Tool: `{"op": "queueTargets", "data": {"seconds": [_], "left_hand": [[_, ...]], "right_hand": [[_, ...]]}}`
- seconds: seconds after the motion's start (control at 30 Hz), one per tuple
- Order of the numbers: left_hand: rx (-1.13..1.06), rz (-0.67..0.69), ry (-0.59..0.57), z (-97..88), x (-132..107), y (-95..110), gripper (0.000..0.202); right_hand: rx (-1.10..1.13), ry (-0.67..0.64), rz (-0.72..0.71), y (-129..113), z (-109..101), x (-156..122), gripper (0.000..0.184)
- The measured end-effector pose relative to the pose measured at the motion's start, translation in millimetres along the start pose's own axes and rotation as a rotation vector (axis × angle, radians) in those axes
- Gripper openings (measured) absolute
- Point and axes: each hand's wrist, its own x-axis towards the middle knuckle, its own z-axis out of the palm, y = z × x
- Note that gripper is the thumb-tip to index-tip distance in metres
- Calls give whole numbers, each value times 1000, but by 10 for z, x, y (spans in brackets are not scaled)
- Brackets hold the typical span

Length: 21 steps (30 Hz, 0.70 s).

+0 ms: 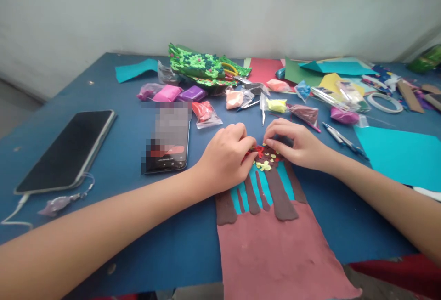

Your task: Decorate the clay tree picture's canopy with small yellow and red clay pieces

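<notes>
A clay picture (275, 245) lies on the table in front of me, with dusty-rose clay below and dark brown trunks (280, 194) over turquoise paper (285, 180). Small pale-yellow clay pieces (264, 166) and red bits (261, 152) sit on the brown at its upper end. There my left hand (225, 157) pinches thumb and forefinger together at red clay. My right hand (296, 146) reaches in from the other side, thumb and forefinger nearly meeting at the top edge; what they hold is too small to make out.
Two phones (65, 148) (168, 139) lie to the left, one with a cable and charm. Bagged clay, including a red packet (206, 114), lines the back beside a green decorated piece (196, 63). Blue pens (344, 139), a tape ring (385, 103) and turquoise sheets (401, 155) lie right.
</notes>
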Motion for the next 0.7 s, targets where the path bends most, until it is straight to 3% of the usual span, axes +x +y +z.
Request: {"op": "queueTargets", "data": {"seconds": [0.23,0.7], "left_hand": [[21,18,-10,-7,-20,-5,18],[44,30,-18,4,-27,-10,21]], "right_hand": [[-123,-35,-119,-11,0,8,14],[-243,4,-179,15,84,-5,16]]}}
